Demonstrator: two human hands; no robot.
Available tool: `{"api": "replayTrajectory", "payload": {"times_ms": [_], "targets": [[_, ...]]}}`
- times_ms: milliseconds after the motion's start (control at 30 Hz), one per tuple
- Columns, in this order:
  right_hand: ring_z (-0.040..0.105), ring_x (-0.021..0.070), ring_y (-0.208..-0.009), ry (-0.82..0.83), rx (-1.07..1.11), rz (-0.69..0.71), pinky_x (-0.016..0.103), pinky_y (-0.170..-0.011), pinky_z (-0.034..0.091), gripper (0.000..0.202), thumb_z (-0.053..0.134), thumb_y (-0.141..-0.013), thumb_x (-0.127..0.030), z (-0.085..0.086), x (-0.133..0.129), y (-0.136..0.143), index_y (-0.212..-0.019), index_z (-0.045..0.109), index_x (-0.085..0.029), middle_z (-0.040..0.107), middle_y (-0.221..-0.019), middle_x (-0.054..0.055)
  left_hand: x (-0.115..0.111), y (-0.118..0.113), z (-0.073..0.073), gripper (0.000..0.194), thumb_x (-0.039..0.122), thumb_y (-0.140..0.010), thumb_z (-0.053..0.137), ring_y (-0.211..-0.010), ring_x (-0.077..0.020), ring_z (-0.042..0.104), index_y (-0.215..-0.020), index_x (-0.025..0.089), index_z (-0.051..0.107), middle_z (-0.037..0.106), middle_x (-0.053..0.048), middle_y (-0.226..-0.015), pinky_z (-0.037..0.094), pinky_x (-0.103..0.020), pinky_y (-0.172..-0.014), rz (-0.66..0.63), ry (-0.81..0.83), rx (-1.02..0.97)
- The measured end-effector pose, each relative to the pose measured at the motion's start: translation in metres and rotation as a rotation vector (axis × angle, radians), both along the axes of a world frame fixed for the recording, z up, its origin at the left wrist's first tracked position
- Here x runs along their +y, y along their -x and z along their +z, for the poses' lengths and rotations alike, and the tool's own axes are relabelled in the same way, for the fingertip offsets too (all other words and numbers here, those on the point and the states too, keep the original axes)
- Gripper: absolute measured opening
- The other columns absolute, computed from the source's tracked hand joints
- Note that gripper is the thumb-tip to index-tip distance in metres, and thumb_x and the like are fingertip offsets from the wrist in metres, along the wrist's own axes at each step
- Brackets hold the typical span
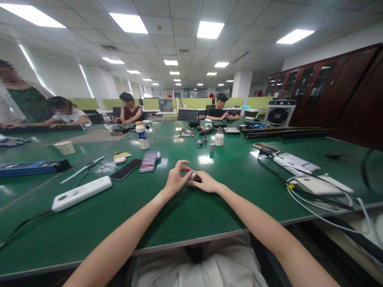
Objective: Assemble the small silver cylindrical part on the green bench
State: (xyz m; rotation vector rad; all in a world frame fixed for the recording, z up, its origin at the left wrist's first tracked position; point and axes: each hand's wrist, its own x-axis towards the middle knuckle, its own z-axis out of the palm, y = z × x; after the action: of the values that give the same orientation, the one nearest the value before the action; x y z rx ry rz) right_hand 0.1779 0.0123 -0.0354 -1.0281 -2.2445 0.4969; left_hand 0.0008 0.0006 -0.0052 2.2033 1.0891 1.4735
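Note:
Close together over the green table (pixel 167 215), my two hands meet at a small silver metal cylinder (pixel 191 182) that stands on or just above the surface. My left hand (pixel 176 178) has its thumb and curved forefinger at the cylinder's top, while the other fingers arch above. From the other side, my right hand (pixel 207 182) is closed round it, thumb against its side. Fingers hide much of the cylinder. A second silver cylinder (pixel 212 150) stands upright farther off, with small dark and metal parts (pixel 200 142) near it.
A white power strip (pixel 82 193), black phone (pixel 125 169) and drink bottle (pixel 142 135) lie or stand to the left. A white jar (pixel 219 137) stands ahead. Cables and a white device (pixel 321 184) crowd the right. Several people sit or stand around the table.

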Motion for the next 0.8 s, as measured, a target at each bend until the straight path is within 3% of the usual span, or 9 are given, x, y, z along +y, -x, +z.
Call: {"api": "replayTrajectory", "payload": {"times_ms": [200,567,700,800], "targets": [[0.056,0.0189,-0.077,-0.032,-0.033,-0.006,0.030,-0.072,0.041,0.025,0.067,-0.087,-0.039,0.001,-0.002,0.002,-0.095,0.067,-0.016,0.066,-0.085,0.005,-0.003,-0.002,0.002,0.042,0.030,-0.079,0.072,-0.072,-0.0178,0.072,-0.113,0.020,0.050,0.076,-0.001,-0.078,0.054,-0.031,-0.074,0.010,0.087,-0.103],[0.059,0.0215,-0.084,-0.038,-0.013,-0.016,0.036,-0.079,0.047,0.026,0.068,-0.085,-0.041,-0.002,-0.003,0.002,-0.095,0.067,-0.017,0.068,-0.089,0.007,-0.007,0.003,-0.003,0.039,0.025,-0.080,0.068,-0.082,-0.0196,0.074,-0.115,0.021,0.049,0.076,-0.001,-0.082,0.054,-0.033,-0.082,0.009,0.089,-0.038],[0.064,0.0224,-0.097,-0.011,0.234,-0.064,0.040,-0.090,0.049,0.046,0.073,-0.078,-0.032,0.005,-0.005,0.001,-0.120,0.059,-0.020,0.069,-0.105,0.008,-0.008,0.001,-0.006,0.045,0.033,-0.080,0.071,-0.092,-0.0220,0.073,-0.118,0.021,0.050,0.076,-0.006,-0.096,0.055,-0.037,-0.085,0.004,0.118,-0.035],[0.065,0.0208,-0.105,-0.007,0.435,-0.034,0.040,-0.098,0.048,0.056,0.068,-0.074,-0.018,0.013,-0.008,0.001,-0.128,0.053,-0.022,0.069,-0.113,0.007,-0.006,0.002,-0.009,0.053,0.040,-0.074,0.076,-0.085,-0.0212,0.073,-0.117,0.020,0.051,0.075,-0.007,-0.098,0.057,-0.036,-0.080,-0.007,0.185,-0.068]]}}
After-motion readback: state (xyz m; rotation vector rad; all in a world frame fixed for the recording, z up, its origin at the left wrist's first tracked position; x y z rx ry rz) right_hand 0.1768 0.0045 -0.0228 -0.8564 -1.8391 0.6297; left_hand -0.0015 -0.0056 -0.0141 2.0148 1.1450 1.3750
